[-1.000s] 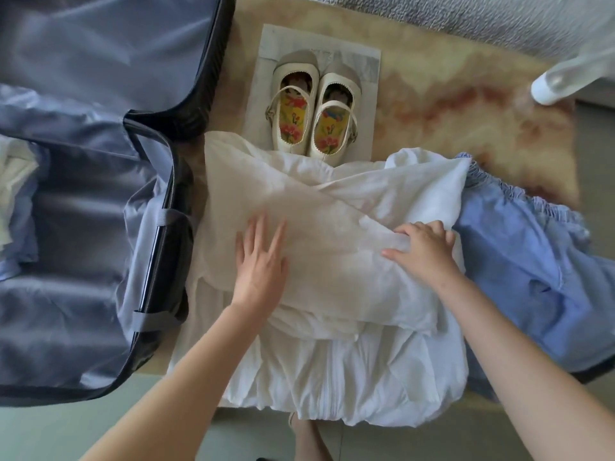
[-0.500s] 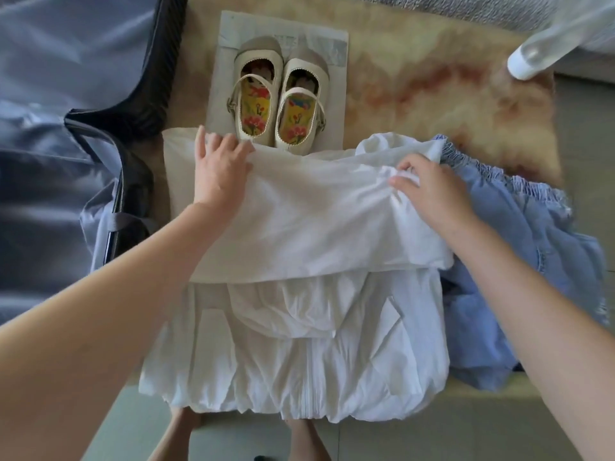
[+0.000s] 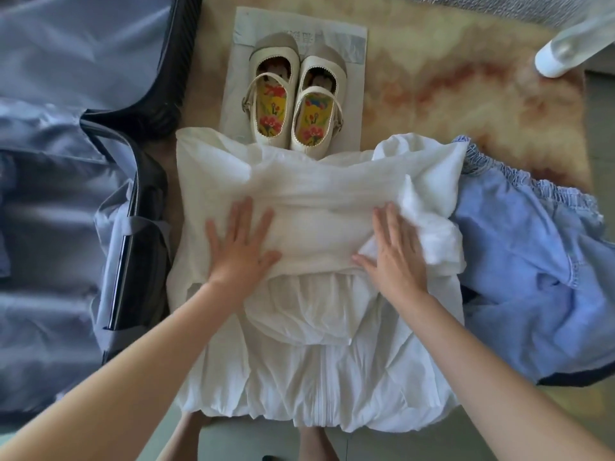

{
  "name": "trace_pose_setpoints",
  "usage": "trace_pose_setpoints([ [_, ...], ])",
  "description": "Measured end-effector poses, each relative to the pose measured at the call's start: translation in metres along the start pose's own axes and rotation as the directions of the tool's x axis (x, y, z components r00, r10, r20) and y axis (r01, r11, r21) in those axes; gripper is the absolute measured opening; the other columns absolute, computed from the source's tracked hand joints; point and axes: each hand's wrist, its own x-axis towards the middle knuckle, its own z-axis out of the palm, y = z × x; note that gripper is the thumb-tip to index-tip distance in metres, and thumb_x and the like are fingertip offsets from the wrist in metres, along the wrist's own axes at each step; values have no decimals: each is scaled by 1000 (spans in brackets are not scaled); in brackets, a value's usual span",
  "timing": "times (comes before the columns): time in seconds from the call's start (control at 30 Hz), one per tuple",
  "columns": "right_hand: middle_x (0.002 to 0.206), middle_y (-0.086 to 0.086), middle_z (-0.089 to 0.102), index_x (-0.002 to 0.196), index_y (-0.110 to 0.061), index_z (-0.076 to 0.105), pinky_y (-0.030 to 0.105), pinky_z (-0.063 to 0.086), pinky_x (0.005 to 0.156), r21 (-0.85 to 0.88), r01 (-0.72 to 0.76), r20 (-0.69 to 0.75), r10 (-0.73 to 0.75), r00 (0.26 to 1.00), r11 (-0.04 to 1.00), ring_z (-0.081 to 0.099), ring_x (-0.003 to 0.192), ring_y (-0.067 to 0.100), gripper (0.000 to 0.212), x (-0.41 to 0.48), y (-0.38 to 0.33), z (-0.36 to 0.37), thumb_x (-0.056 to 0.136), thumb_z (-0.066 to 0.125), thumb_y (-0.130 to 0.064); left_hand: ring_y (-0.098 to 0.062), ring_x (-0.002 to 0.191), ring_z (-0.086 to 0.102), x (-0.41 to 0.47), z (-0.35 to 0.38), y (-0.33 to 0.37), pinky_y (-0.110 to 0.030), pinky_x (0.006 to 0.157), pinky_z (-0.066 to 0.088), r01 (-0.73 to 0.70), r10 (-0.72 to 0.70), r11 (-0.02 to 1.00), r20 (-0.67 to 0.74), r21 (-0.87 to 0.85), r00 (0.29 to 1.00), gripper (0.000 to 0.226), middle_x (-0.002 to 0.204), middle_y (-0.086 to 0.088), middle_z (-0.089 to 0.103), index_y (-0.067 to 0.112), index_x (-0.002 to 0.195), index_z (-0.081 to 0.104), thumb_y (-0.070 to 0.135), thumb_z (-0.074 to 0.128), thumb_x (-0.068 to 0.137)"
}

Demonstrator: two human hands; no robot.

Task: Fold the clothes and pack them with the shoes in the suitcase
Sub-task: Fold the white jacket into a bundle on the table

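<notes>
Flat and straight-fingered, gripping nothing, the left hand (image 3: 241,249) and right hand (image 3: 396,257) press the folded-over top of the thin white fabric garment (image 3: 316,377) beneath them, the fold half made; next, likely, its near half folds up before packing into the open grey-lined suitcase (image 3: 50,211) beside the left hand.

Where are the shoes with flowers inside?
In the head view the cream strap shoes sit top centre on a pale paper sheet, beyond the white cloth garment.

Bare rug (image 3: 466,78) lay open right of the shoes (image 3: 293,108) and beyond the blue garment (image 3: 532,261). The dark rim of the suitcase (image 3: 139,287) stood just left of the white garment (image 3: 316,377), with its lined well open behind. The shoes' heels touched that garment's far edge.
</notes>
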Motion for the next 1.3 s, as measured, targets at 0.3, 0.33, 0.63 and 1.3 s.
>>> trace_pose_setpoints([
  [0.3, 159, 19, 5, 151, -7, 19, 47, 20, 116, 209, -31, 41, 22, 999, 977, 15, 144, 36, 82, -8, -38, -11, 90, 59, -43, -38, 130, 28, 5, -44, -18, -54, 106, 29, -81, -11, 972, -386, -220, 922, 53, 142, -21, 32, 8, 137, 42, 31, 45, 89],
  [0.33, 157, 21, 14, 148, -5, 27, 48, 28, 113, 254, -7, -22, 13, 1000, 967, 26, 140, 38, 78, -17, -51, -13, 88, 65, -35, -38, 125, 32, 9, -57, -20, -51, 102, 34, -84, -41, 970, -491, -229, 870, 48, 137, -20, 38, 7, 132, 47, 17, 51, 85],
  [0.63, 161, 8, -7, 153, -22, 8, 46, 11, 118, 373, -11, 80, -20, 997, 928, 1, 148, 26, 73, -28, -140, -1, 96, 49, -39, -26, 144, 18, 80, -133, -53, -43, 116, 7, -152, 137, 986, -205, -63, 969, 77, 149, -11, 35, 17, 148, 27, 45, 62, 86],
  [1.3, 142, 6, 47, 136, -15, 49, 35, 38, 104, 665, -185, 20, 230, 973, 724, 48, 126, 23, 55, -66, -259, -10, 90, 53, -44, -24, 80, 51, 68, -189, -89, -30, 68, 36, -235, 234, 970, -24, -63, 972, 21, 86, -1, 56, 21, 87, 55, 39, 66, 85],
])
